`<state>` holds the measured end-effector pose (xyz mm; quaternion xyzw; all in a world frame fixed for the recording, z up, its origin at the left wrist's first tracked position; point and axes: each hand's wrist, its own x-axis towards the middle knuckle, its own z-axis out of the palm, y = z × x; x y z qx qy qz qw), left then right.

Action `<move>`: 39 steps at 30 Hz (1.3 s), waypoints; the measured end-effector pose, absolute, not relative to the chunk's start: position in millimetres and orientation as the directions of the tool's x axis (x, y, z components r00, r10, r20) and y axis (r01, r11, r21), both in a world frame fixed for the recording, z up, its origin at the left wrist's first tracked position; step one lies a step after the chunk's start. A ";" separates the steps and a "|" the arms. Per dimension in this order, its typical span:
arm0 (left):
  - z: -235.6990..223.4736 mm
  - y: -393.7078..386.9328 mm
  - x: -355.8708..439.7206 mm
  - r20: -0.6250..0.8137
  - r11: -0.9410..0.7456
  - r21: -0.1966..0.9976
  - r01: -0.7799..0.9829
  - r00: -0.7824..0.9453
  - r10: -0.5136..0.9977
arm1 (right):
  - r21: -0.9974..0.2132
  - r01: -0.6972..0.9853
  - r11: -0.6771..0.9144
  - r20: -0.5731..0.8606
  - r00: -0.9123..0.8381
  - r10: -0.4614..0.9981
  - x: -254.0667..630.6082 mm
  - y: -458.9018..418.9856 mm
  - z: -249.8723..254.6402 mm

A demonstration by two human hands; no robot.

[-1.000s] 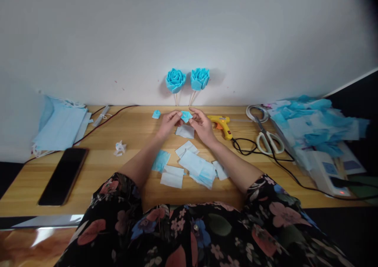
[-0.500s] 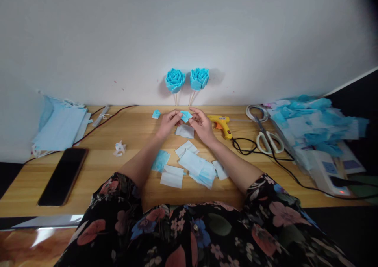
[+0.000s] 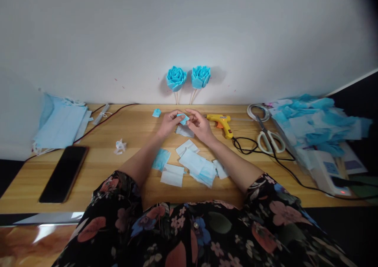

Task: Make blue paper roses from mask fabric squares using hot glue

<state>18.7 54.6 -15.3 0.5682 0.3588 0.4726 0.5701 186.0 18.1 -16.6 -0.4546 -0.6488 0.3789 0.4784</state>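
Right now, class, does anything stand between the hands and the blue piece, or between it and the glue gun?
The left hand and right hand both touch the blue piece, nothing visible between. The right hand itself stands between it and the glue gun.

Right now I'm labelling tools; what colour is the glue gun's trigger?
The trigger is orange, seen best in the head view.

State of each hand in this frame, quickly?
Left hand: closed, pinching the small folded light-blue fabric piece.
Right hand: fingers curled at the same piece's edge; firm grip cannot be told.
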 end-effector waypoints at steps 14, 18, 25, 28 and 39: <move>-13.2 53.7 19.7 0.094 -0.061 0.990 -0.125 0.280 0.955 | -0.959 0.123 0.254 0.250 -0.050 0.967 187.5 16.0 -11.0; -13.5 54.2 19.7 0.077 -0.042 0.991 -0.129 0.285 0.955 | -0.957 0.122 0.263 0.260 -0.046 0.965 186.2 16.6 -11.0; -13.2 54.6 19.6 0.075 -0.039 0.990 -0.137 0.271 0.960 | -0.955 0.107 0.277 0.275 -0.032 0.961 187.4 15.5 -9.3; -12.8 54.7 19.9 0.081 -0.041 0.987 -0.152 0.266 0.961 | -0.960 0.099 0.262 0.257 -0.061 0.964 187.2 16.0 -11.5; -15.1 54.8 20.5 0.087 -0.045 0.987 -0.154 0.279 0.956 | -0.954 0.134 0.270 0.260 -0.088 0.962 186.0 19.8 -18.1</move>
